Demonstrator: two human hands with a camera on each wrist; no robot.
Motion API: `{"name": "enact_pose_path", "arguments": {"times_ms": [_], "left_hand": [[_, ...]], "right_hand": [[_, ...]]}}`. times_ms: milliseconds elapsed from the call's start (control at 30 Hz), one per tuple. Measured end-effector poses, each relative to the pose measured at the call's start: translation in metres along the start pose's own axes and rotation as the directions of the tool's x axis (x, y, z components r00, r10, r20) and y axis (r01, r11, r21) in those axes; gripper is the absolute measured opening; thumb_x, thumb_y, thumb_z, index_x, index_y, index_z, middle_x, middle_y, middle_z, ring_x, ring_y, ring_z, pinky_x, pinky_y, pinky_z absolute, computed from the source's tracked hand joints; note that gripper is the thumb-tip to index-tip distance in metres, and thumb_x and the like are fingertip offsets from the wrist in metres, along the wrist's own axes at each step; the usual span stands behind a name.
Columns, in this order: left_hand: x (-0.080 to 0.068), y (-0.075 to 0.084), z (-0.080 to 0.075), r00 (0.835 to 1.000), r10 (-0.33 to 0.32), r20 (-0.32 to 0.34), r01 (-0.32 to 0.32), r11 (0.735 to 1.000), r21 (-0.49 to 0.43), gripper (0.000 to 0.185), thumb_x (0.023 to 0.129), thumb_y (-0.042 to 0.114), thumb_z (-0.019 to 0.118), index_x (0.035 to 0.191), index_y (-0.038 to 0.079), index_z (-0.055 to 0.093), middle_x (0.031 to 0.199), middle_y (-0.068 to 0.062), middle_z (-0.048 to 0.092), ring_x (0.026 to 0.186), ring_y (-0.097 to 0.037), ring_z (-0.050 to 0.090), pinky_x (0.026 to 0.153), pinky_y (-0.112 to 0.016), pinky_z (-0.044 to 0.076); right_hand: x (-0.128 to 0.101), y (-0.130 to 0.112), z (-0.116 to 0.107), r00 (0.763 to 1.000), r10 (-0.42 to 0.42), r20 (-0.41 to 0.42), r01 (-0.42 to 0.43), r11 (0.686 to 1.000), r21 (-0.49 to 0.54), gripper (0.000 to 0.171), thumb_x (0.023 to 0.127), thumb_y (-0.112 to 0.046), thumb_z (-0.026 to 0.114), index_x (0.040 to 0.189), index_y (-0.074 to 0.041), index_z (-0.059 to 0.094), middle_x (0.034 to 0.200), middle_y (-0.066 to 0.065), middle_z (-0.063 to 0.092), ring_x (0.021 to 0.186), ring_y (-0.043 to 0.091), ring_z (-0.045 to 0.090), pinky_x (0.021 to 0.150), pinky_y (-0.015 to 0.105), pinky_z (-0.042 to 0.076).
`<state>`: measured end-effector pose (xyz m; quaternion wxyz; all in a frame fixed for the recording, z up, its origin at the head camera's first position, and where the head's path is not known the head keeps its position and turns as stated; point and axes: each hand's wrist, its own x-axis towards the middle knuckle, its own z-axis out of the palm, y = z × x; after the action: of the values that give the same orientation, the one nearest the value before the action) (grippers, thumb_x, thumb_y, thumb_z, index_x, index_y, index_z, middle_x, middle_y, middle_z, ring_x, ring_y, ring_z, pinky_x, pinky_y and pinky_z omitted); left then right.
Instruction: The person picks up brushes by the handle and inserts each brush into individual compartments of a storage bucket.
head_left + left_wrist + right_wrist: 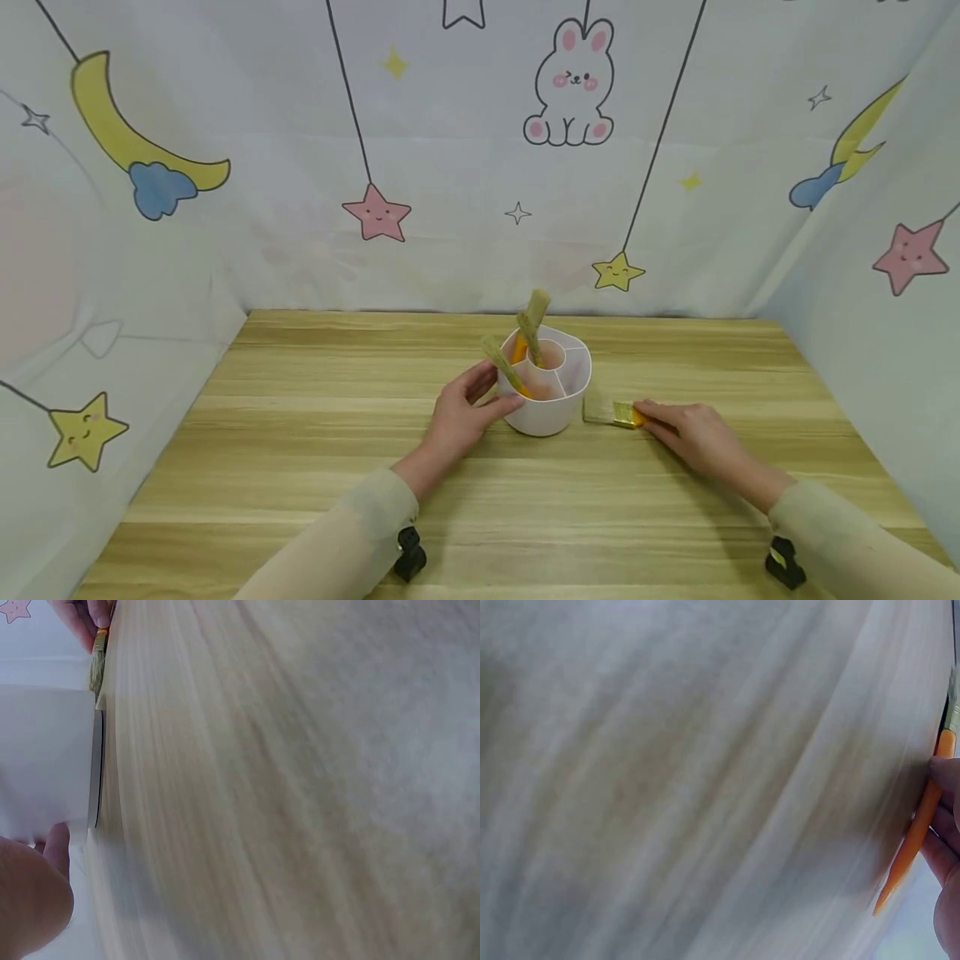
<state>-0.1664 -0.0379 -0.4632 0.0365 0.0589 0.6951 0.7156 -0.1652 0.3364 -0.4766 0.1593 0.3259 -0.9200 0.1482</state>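
White divided brush pot, orange-handled paintbrush with gold ferrule, pale striped wood-grain worktop, star-and-moon patterned backdrop.

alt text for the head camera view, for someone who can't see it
A person's left hand steadies a white divided holder with two brushes in it, while the right hand touches a third brush lying on the wooden table beside it.
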Motion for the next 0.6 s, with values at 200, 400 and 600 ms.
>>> {"name": "enact_pose_path", "arguments": {"times_ms": [200, 400, 600], "left_hand": [[0.001, -0.002, -0.001, 1.0, 0.002, 0.004, -0.002, 1.0, -0.008, 0.074, 0.093, 0.01, 0.086, 0.157, -0.002, 0.05, 0.16, -0.018, 0.052, 0.149, -0.036, 0.049, 0.115, -0.047, 0.051], [0.0, -0.001, 0.0, 1.0, 0.001, 0.005, -0.001, 1.0, -0.012, 0.074, 0.093, 0.009, 0.086, 0.156, -0.002, 0.05, 0.16, -0.018, 0.052, 0.149, -0.036, 0.049, 0.115, -0.046, 0.051], [0.0, 0.001, -0.001, 1.0, 0.007, 0.007, -0.007, 1.0, 0.001, 0.072, 0.093, 0.01, 0.085, 0.156, -0.001, 0.051, 0.159, -0.018, 0.053, 0.149, -0.035, 0.049, 0.115, -0.046, 0.051]], "right_hand": [[0.005, 0.0, -0.006, 0.997, 0.073, 0.013, -0.074, 0.996, 0.056, 0.031, 0.091, -0.002, 0.083, 0.122, -0.005, 0.081, 0.111, 0.012, 0.081, 0.096, 0.031, 0.079, 0.078, 0.047, 0.066], [0.011, -0.003, -0.018, 0.983, 0.177, -0.05, -0.167, 0.973, 0.159, 0.029, 0.091, -0.001, 0.083, 0.121, -0.004, 0.081, 0.11, 0.012, 0.081, 0.093, 0.027, 0.079, 0.074, 0.033, 0.066], [0.026, -0.011, -0.032, 0.96, 0.274, -0.061, -0.248, 0.929, 0.276, 0.028, 0.096, -0.005, 0.08, 0.124, -0.003, 0.08, 0.111, 0.014, 0.081, 0.093, 0.008, 0.076, 0.073, 0.009, 0.057]]}}
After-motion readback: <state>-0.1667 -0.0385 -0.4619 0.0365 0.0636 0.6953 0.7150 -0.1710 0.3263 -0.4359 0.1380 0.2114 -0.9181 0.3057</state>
